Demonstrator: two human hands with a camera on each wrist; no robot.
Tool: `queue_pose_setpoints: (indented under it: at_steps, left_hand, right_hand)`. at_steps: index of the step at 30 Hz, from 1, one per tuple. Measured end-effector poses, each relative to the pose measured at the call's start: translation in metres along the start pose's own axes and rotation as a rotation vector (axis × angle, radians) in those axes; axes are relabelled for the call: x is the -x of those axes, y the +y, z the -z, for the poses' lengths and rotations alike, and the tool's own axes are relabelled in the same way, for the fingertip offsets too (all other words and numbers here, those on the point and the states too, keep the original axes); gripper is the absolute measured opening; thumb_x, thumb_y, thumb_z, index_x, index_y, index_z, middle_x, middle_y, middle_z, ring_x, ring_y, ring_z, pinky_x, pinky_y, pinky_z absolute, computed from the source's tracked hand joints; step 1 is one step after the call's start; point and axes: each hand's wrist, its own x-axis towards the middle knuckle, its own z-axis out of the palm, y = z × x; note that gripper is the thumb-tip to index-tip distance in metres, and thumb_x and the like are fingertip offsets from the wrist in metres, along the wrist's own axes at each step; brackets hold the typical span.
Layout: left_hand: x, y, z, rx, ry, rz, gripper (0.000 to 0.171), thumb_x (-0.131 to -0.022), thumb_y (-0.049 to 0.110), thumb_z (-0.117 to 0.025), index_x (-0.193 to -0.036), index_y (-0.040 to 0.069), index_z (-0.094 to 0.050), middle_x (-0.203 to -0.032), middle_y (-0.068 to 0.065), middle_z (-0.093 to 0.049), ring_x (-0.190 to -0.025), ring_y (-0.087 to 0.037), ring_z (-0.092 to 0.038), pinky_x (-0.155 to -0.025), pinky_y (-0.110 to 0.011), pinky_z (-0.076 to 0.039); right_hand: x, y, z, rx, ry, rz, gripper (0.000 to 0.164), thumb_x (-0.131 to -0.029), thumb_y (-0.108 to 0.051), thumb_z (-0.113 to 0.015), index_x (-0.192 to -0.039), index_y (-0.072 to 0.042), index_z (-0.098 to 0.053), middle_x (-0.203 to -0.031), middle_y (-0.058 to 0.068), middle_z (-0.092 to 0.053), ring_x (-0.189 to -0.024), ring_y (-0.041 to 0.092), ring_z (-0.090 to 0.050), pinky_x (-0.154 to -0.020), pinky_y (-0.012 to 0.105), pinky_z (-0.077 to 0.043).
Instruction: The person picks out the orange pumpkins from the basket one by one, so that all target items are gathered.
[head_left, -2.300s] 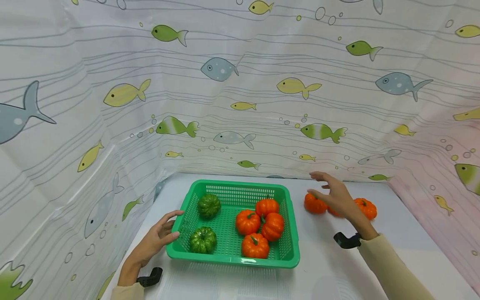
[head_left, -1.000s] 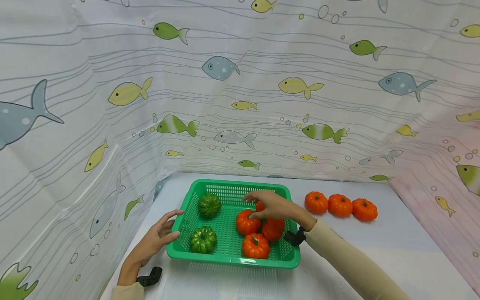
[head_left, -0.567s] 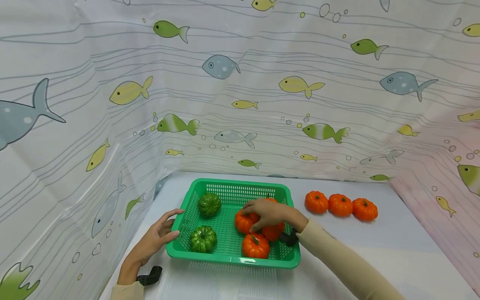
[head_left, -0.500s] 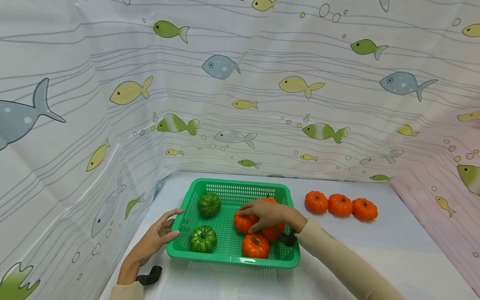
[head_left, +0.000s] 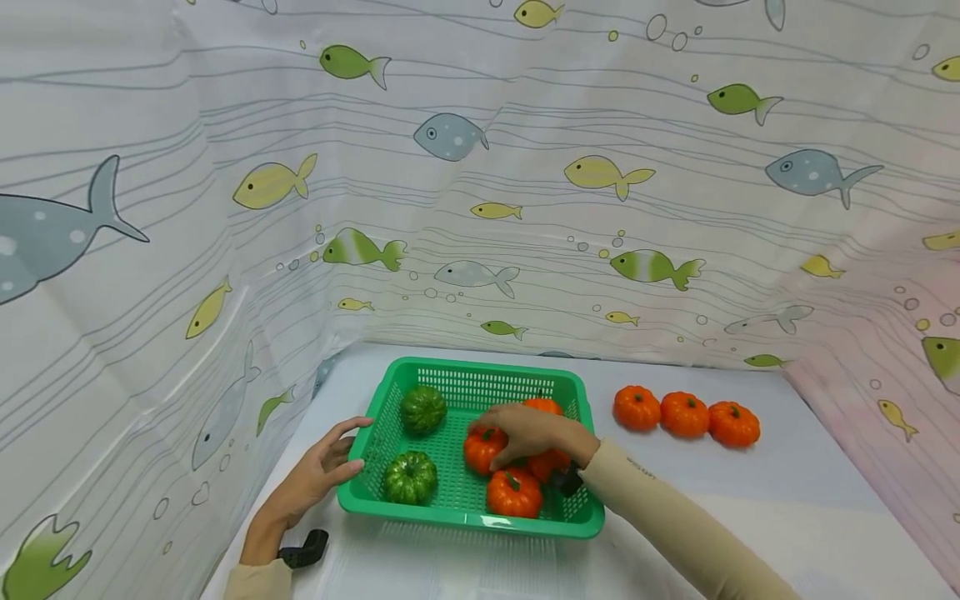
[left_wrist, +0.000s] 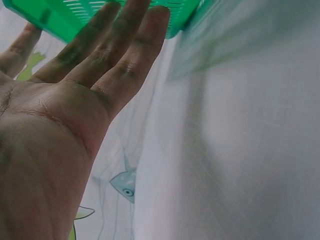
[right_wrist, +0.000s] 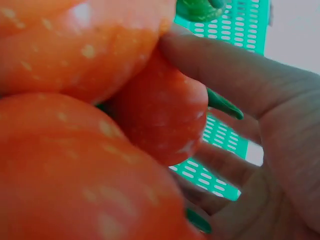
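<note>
A green plastic basket (head_left: 468, 518) holds two green pumpkins (head_left: 410, 478) on its left and several small orange pumpkins (head_left: 514, 493) on its right. My right hand (head_left: 528, 432) reaches in from the right and grips the leftmost orange pumpkin (head_left: 480, 451). In the right wrist view, thumb and fingers curve round this pumpkin (right_wrist: 165, 117), its green stem showing beside the thumb. The same hand partly covers other orange pumpkins. My left hand (head_left: 309, 477) stays at the basket's left side, fingertips at the rim. Its fingers (left_wrist: 125, 65) extend loosely against the basket in the left wrist view.
Three orange pumpkins (head_left: 684, 415) sit in a row on the white table (head_left: 697, 475), right of the basket. A white cloth (head_left: 465, 233) printed with fish surrounds the table at the back and both sides.
My right hand has come from above the row of pumpkins at right into the basket. It has taken hold of an orange pumpkin and shifted it slightly left. My left hand has stayed put.
</note>
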Motion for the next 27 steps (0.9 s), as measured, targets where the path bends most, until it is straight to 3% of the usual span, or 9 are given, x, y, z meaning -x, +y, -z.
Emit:
queue_pose_setpoints:
  at_steps: [6,16,27]
  left_hand:
    - [0.000,0.001,0.001,0.007,0.000,0.020,0.061,-0.106,0.012,-0.057,-0.160,0.027,-0.034,-0.166,-0.021,-0.019,-0.149,-0.054,-0.021,-0.102,-0.069,-0.041]
    - [0.000,0.002,0.000,-0.006,0.002,0.011,0.061,-0.106,0.013,-0.057,-0.160,0.026,-0.034,-0.166,-0.024,-0.020,-0.148,-0.056,-0.022,-0.102,-0.070,-0.042]
    - [0.000,0.002,0.000,0.002,0.002,0.023,0.061,-0.106,0.014,-0.057,-0.161,0.028,-0.033,-0.166,-0.021,-0.020,-0.148,-0.054,-0.023,-0.102,-0.069,-0.041]
  right_hand:
    - [0.000,0.001,-0.005,-0.014,0.086,-0.028,0.074,-0.083,-0.032,-0.089,-0.145,-0.006,-0.058,-0.141,0.007,-0.060,-0.127,0.026,-0.056,-0.105,0.042,-0.048]
    - [0.011,-0.004,0.002,-0.088,0.208,-0.050,0.066,-0.081,-0.039,-0.090,-0.136,-0.015,-0.064,-0.131,0.006,-0.054,-0.108,0.021,-0.056,-0.089,0.036,-0.054]
    - [0.027,-0.003,0.012,-0.113,0.315,-0.048,0.067,-0.081,-0.044,-0.088,-0.138,-0.018,-0.063,-0.133,0.000,-0.061,-0.113,0.018,-0.054,-0.089,0.036,-0.052]
